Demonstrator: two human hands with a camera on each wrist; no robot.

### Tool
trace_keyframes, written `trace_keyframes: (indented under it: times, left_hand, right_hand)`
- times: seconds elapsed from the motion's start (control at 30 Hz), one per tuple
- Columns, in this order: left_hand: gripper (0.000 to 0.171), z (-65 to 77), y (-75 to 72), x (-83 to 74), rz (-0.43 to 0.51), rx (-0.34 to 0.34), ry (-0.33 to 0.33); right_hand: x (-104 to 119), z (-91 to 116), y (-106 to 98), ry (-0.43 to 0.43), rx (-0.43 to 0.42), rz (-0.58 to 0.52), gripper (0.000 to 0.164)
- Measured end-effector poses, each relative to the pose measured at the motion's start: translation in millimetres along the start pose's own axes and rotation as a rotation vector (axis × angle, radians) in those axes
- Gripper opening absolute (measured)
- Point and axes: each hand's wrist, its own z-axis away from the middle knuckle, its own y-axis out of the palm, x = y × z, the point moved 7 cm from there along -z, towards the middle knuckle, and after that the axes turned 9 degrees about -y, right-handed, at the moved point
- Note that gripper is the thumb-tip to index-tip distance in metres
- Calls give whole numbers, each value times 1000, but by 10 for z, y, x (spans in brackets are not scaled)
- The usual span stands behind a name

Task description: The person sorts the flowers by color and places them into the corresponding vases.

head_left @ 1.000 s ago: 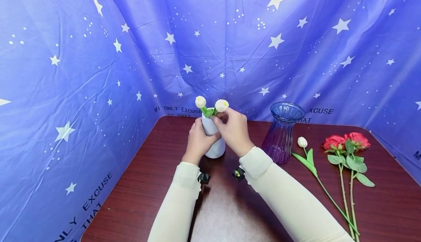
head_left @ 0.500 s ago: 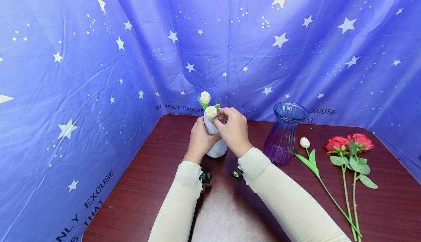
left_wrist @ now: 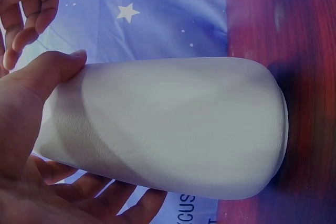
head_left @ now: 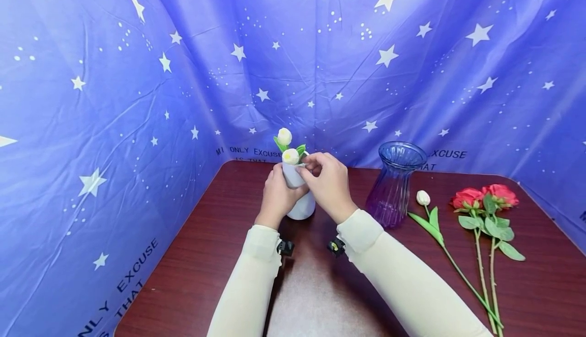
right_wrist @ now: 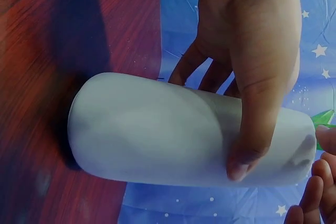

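Two tulips (head_left: pixel 290 157) in a white vase (head_left: pixel 302 208), both hands at it

The white vase stands on the table (head_left: pixel 197 255), almost upright, at the left of the glass vase (head_left: pixel 391 189) and well apart from it. The left hand (head_left: pixel 278 197) grips the white vase at its upper part, with the thumb on one side and the fingers around the other side. The right hand (head_left: pixel 330 181) is at the mouth of this vase; its thumb and fingers are bent close to the green leaves (head_left: pixel 300 149). I cannot tell if they pinch a leaf, a stem or only the rim. Of the tulips, one bloom is low, just above the rim, and the other rises higher behind it.

On the right side, a loose tulip (head_left: pixel 432 232) lies just beside the glass vase, which is blue above and purple below. The stem of this tulip crosses the stems of two red roses (head_left: pixel 500 196), lying next to it. The person wears pale sleeves (head_left: pixel 238 286). Behind the table hangs a blue cloth (head_left: pixel 316 47) with white stars and black letters.
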Motion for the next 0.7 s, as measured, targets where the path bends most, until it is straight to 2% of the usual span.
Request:
trace_keyframes:
  times: [0.7]
  left_hand:
    - [88,-16,26,12,9,-20,7]
  right_hand:
    - [-167,182,-207,-4,38,26,21]
